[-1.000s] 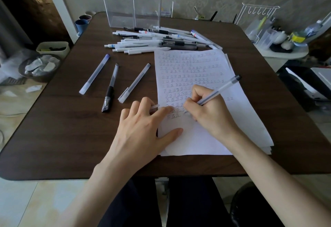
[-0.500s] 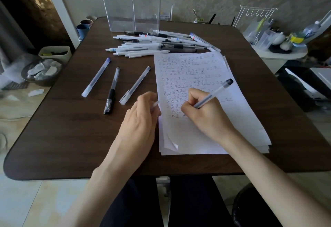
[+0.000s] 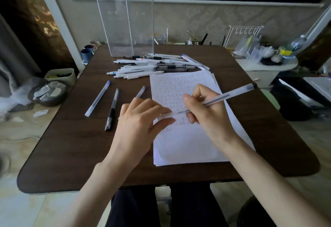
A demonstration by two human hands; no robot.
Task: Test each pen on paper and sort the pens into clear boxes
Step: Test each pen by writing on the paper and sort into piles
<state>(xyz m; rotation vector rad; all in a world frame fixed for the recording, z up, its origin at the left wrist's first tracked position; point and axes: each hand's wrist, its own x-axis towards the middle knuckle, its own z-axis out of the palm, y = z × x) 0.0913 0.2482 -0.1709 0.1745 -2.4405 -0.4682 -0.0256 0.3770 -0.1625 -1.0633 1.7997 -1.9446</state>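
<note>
On the left half of the counter (image 3: 71, 146), 3 pens lie apart from one another and roughly parallel: a blue-capped pen (image 3: 97, 98), a black-grip pen (image 3: 112, 109) and a third pen (image 3: 141, 90) whose near end is hidden behind the left hand. Their separation from the main stock suggests a holding row for tested items awaiting boxing; this is a judgement only. At the far edge, 2 tall clear boxes (image 3: 125, 24) stand upright and side by side, positioned for sorting; no pen is discernible inside either. Just in front of them lies the pile of pens (image 3: 157, 65), near the top edge of the paper (image 3: 186, 146). The left hand (image 3: 141, 124) lies palm down over the left edge of the paper, fingers loosely extended, with thumb and forefinger pinching a pale translucent cap (image 3: 166, 115); the item is blurred, so its identification as a cap is a judgement. The paper is a stack of sheets, placed centrally for writing; the top sheet carries rows of small test marks on its upper half, and the lower half is blank. The right hand (image 3: 204, 112) is curled round the lower barrel of the pen under test (image 3: 229, 96) in a writing hold. The barrel slopes up to the right, and the tip points left toward the cap. Tip contact with the sheet cannot be determined. The alignment indicates that recapping is the step in hand.
</note>
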